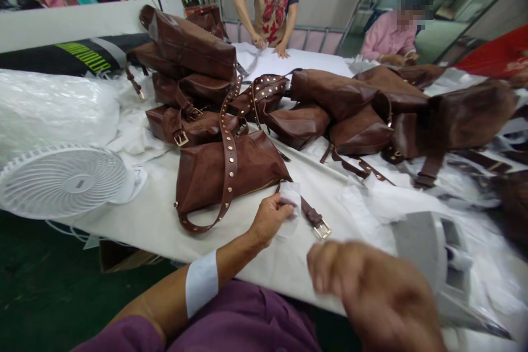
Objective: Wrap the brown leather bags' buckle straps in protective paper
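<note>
Head view, left hand pinching strap, near table edge

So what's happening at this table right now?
A person sits at a white-covered table piled with brown leather bags. Their left hand presses a small white piece of paper onto the buckled strap of the nearest bag. Their right hand hovers close to the camera, blurred and apparently empty. A white fan lies at the left; other people work at the far end.

Brown studded bag lying flat, strap paper-wrapped
</note>
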`<state>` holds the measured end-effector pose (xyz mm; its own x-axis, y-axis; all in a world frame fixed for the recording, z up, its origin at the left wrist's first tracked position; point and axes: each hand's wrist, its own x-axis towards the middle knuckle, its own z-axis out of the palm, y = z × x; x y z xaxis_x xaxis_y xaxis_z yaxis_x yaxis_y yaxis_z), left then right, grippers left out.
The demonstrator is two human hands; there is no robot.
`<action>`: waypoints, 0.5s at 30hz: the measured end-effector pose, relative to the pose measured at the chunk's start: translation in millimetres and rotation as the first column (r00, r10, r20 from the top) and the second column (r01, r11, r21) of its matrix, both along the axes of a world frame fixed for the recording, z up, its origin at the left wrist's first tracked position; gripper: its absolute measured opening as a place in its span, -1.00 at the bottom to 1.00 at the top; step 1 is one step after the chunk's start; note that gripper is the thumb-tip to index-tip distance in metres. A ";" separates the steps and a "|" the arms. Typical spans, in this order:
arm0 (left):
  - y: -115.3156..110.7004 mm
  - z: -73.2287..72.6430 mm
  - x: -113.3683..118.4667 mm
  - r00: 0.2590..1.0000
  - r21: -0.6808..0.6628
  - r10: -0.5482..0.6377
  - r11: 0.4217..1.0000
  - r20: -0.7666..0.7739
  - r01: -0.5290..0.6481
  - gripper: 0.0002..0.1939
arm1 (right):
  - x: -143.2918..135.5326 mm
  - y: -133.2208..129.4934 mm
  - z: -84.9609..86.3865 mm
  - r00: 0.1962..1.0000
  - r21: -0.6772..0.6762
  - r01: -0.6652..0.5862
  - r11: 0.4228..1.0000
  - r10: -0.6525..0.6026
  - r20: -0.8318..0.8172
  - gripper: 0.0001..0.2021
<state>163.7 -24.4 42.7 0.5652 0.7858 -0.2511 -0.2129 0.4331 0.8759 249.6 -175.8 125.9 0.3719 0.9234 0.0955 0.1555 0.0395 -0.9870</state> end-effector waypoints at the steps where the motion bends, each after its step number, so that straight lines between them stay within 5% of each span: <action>1: 0.2 0.3 -3.0 1.000 0.013 -0.004 1.000 0.000 0.004 -0.88 | 9.5 22.2 -11.9 0.993 -0.024 0.115 0.993 -0.115 -0.005 -0.67; 3: 0.7 1.1 -8.6 1.000 0.041 -0.021 0.999 -0.004 0.021 -0.88 | 27.1 62.3 -39.6 0.964 -0.137 0.265 0.954 -0.266 0.014 -0.72; 6: 2.1 1.7 -16.1 0.996 0.106 -0.088 0.990 -0.020 0.090 -0.83 | 39.2 95.1 -76.8 0.962 -0.283 0.139 0.949 -0.196 -0.187 -0.58; 8: 3.2 0.5 -20.4 0.991 0.130 -0.126 0.983 -0.055 0.132 -0.80 | 36.5 100.6 -90.3 0.953 -0.258 0.037 0.966 -0.111 -0.282 -0.64; 15: 2.9 -15.6 -30.0 0.976 0.116 -0.157 0.978 -0.148 0.175 -0.87 | 18.1 101.7 -86.0 0.977 -0.194 0.041 0.980 -0.080 -0.200 -0.81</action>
<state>133.6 -21.5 27.1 0.6576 0.7144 -0.2392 -0.0210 0.3348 0.9420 267.7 -74.1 40.0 0.4213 0.8924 -0.1614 -0.0550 -0.1525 -0.9868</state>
